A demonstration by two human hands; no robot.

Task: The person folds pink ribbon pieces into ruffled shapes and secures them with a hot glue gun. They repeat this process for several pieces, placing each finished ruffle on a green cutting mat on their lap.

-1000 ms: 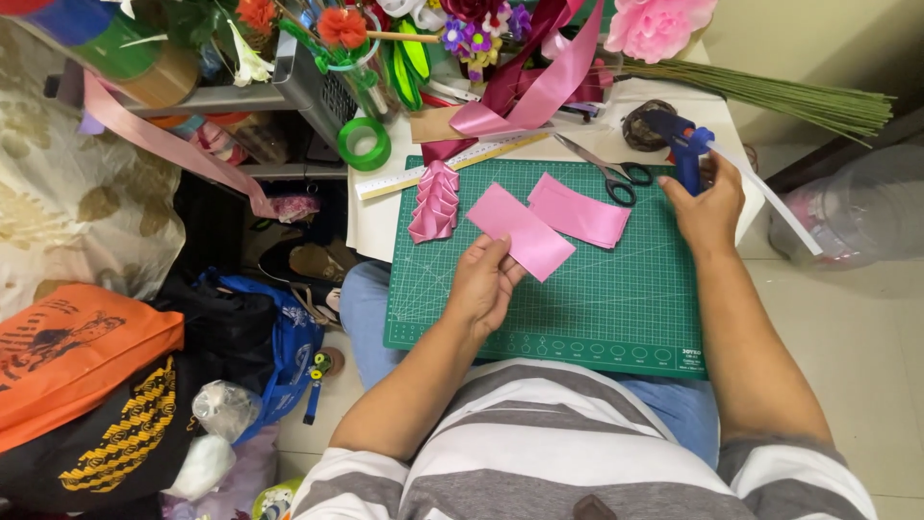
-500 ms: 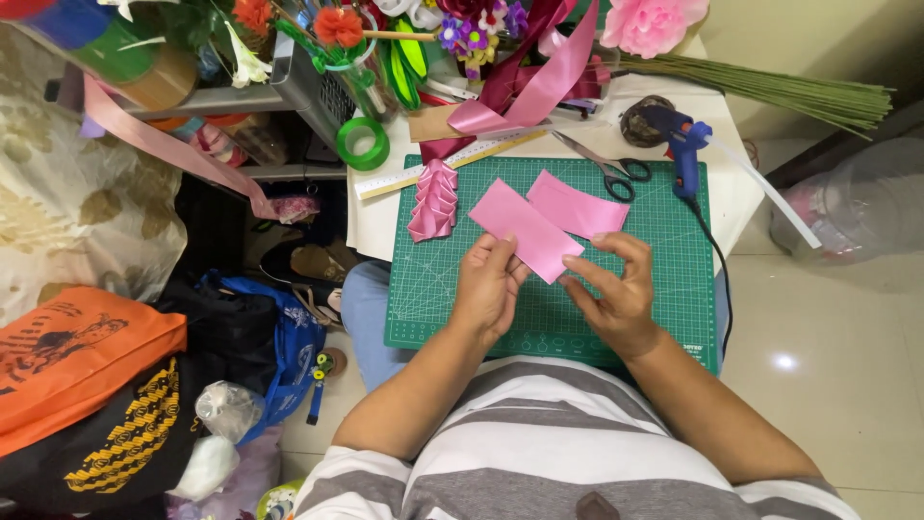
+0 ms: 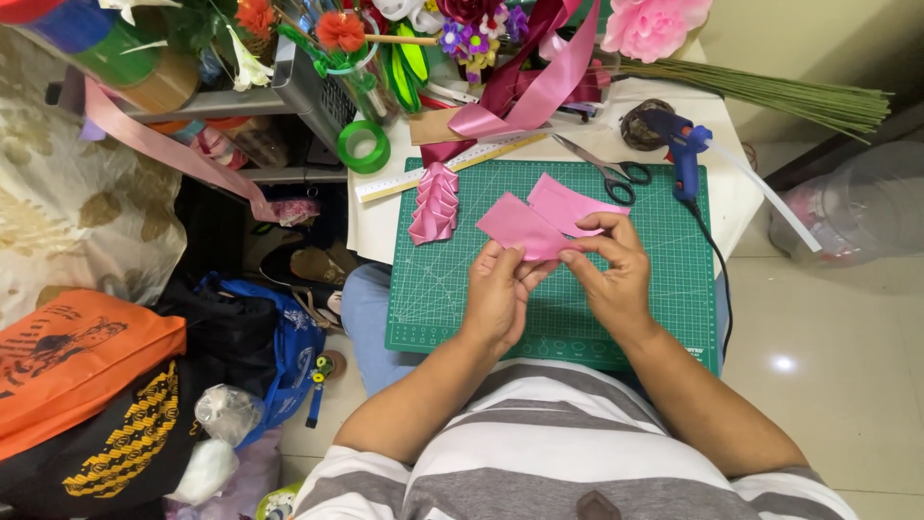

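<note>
Folded pink ribbon stack (image 3: 435, 202), centre-left of green cutting mat (image 3: 664, 318): untouched | left hand (image 3: 498, 294): fingers closed on lower edge of pink ribbon piece (image 3: 520, 227), frame centre | right hand (image 3: 614, 270): pinching same piece's right end | judgement: align edges squarely, crease firmly | scissors (image 3: 602, 171), glue gun (image 3: 681, 154): upper right, idle.
</note>
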